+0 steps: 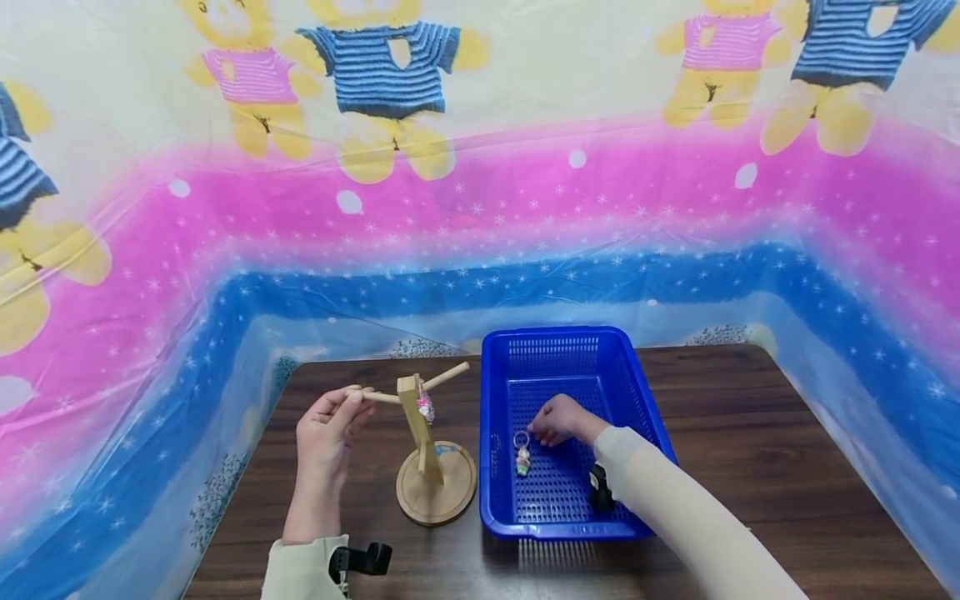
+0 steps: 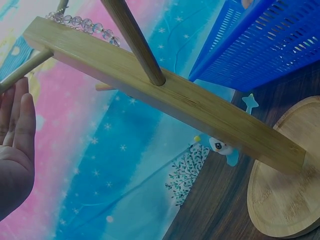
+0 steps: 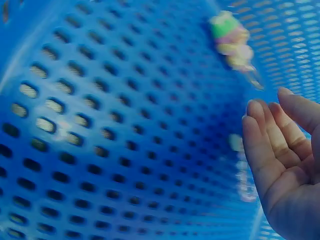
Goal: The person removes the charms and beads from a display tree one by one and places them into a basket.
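Note:
My left hand (image 1: 333,425) pinches the end of a wooden peg (image 1: 382,397) on a wooden stand (image 1: 418,425) with a round base. In the left wrist view, a clear-bead strand (image 2: 85,24) hangs near the top of the stand; a pink and white trinket (image 1: 425,406) shows there in the head view. My right hand (image 1: 558,421) is inside the blue basket (image 1: 573,531), fingers loosely bent. Right by its fingertips lies a keychain (image 1: 522,460) with a metal ring and a small colourful figure, blurred in the right wrist view. Thumb and fingers stand apart there.
A pale beaded strand (image 3: 245,175) lies in the basket beside the right fingers. Behind the stand's post, a blue and white figure (image 2: 220,146) partly shows. The dark wooden table (image 1: 757,467) meets a patterned curtain (image 1: 525,292) at the back and sides.

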The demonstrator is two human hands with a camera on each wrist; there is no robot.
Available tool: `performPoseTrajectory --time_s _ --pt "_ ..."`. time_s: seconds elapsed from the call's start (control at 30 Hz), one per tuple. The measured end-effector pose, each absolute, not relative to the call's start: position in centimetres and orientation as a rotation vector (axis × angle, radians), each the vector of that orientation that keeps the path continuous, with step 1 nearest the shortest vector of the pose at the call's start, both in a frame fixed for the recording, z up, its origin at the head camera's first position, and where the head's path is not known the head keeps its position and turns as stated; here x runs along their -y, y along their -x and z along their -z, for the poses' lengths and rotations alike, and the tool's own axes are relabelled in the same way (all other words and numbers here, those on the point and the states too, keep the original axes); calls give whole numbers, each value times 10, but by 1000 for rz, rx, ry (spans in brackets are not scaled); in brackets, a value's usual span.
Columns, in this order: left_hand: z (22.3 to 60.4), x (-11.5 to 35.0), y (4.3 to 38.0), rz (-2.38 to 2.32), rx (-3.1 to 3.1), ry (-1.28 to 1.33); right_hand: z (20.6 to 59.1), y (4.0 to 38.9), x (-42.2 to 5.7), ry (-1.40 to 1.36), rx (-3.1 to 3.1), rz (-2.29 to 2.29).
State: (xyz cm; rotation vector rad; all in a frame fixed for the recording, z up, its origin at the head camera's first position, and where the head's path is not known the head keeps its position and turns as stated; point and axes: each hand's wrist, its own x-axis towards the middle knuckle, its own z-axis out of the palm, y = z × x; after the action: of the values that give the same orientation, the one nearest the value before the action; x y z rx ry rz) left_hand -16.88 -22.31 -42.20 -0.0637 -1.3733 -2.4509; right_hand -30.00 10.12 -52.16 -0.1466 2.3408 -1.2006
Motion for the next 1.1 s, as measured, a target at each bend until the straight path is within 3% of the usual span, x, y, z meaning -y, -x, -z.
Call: performPoseTrajectory --time_s 0.57,1.1 --pt "423 222 170 2435 1390 41 437 279 -94 474 -2287 1395" --pt "423 223 170 2448 1385 20 396 248 -73 546 -2242 1572"
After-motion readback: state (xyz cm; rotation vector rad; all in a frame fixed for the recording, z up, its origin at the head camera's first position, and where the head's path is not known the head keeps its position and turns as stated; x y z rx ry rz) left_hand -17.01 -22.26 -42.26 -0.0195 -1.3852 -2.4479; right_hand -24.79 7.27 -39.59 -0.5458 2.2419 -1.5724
